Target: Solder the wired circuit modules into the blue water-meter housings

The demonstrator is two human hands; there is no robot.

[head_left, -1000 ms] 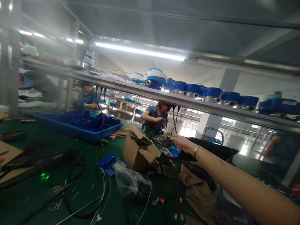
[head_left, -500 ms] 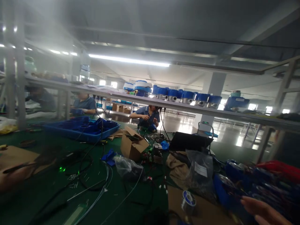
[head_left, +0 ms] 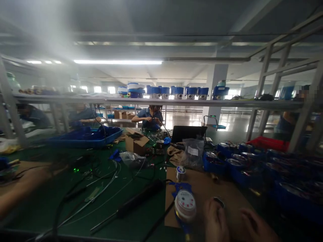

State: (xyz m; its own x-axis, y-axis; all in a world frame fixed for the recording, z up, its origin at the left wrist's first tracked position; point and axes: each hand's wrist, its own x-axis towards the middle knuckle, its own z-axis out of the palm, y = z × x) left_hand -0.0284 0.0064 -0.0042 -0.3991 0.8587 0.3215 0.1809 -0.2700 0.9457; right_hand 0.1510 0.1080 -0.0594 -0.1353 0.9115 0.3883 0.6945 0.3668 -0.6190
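My right hand [head_left: 227,222] lies low at the bottom edge on a sheet of cardboard [head_left: 202,183], its fingers curled. A small dark ring-like piece [head_left: 219,201] sits at its fingertips; I cannot tell whether the hand grips it. Just left of the hand lies a water meter [head_left: 185,205] with a white dial and blue body. My left hand and forearm [head_left: 22,188] are a blur at the left over the green table [head_left: 126,205], fingers unreadable. A black-handled tool [head_left: 137,201] lies between both hands.
Blue meters [head_left: 242,164] crowd the right side. A solder spool [head_left: 180,172], plastic bags [head_left: 193,151], a cardboard box [head_left: 136,143], a black laptop [head_left: 188,132], a blue tray [head_left: 83,137] and cables [head_left: 96,181] litter the table. More meters line the shelf [head_left: 176,100]. Other people work beyond.
My view has swung right and down. My right arm drew back from the far clutter to the near cardboard beside the water meter. My left forearm has come into view.
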